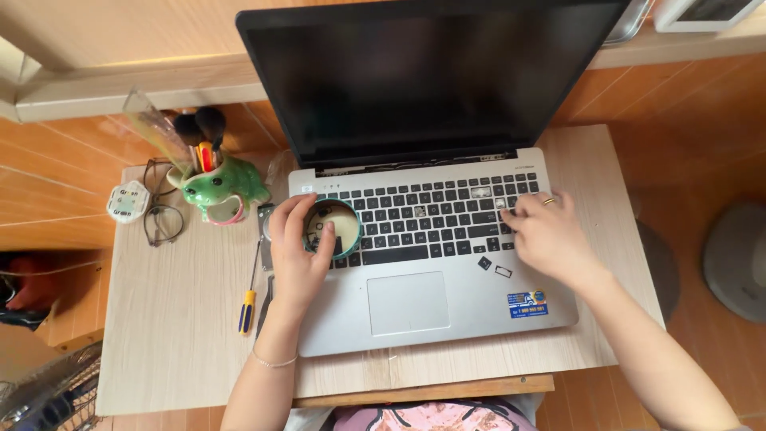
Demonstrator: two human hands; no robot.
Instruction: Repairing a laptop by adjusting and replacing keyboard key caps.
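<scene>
A silver laptop [447, 303] with a dark screen stands open on a small pale wooden table [175, 319]. My left hand [297, 247] grips a small round teal-rimmed dish [341, 225] resting on the left side of the keyboard. My right hand [546, 235] lies on the right side of the keyboard, fingertips on the keys, with a ring on one finger. Some keys are gone from the keyboard, and two loose key caps [493, 266] lie on the palm rest below my right hand.
A yellow-handled screwdriver [248, 299] lies left of the laptop. A green frog-shaped holder [219, 185] with brushes, a pair of glasses [159, 209] and a small white round case [128, 201] sit at the table's back left. A fan grille [48, 395] shows bottom left.
</scene>
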